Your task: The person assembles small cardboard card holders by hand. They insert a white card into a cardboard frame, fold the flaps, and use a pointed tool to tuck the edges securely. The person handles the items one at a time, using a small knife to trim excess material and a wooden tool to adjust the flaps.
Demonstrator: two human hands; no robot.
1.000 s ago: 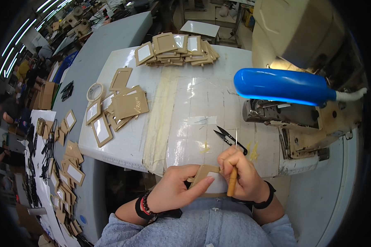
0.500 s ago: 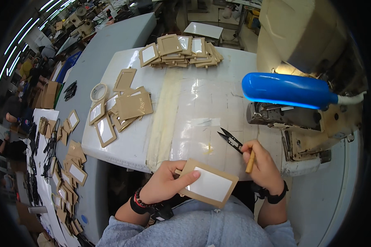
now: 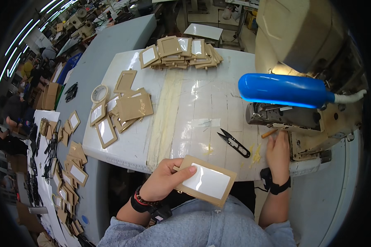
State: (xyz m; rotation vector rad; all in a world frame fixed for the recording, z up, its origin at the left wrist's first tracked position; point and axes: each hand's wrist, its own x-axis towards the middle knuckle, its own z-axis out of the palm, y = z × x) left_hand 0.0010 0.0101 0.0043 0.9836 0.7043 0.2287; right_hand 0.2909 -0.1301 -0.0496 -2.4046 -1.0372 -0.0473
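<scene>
My left hand [image 3: 169, 179] is closed on a tan card holder [image 3: 186, 190] with a clear window, the thumb pressed on its face near the left end. A small tab sticks out beside my fingers. On the right, my right hand [image 3: 278, 154] reaches to the table beside the machine, fingers stretched forward. Just past its fingertips lies a short wooden stick [image 3: 269, 133], its right end close to the fingers. Black thread snips [image 3: 234, 143] rest on the table between my hands, blades pointing away to the left.
A sewing machine [image 3: 305, 140] with a blue lamp [image 3: 282, 89] stands at the right. More card holders form a heap [image 3: 175, 51] at the back and a smaller pile [image 3: 132, 108] at left, near a tape roll [image 3: 99, 94]. Several others lie on the grey side table [image 3: 101, 74].
My right hand has moved forward and right toward the machine. The snips and wooden stick it held now lie on the table. My left hand still holds the card holder, shifted slightly.
</scene>
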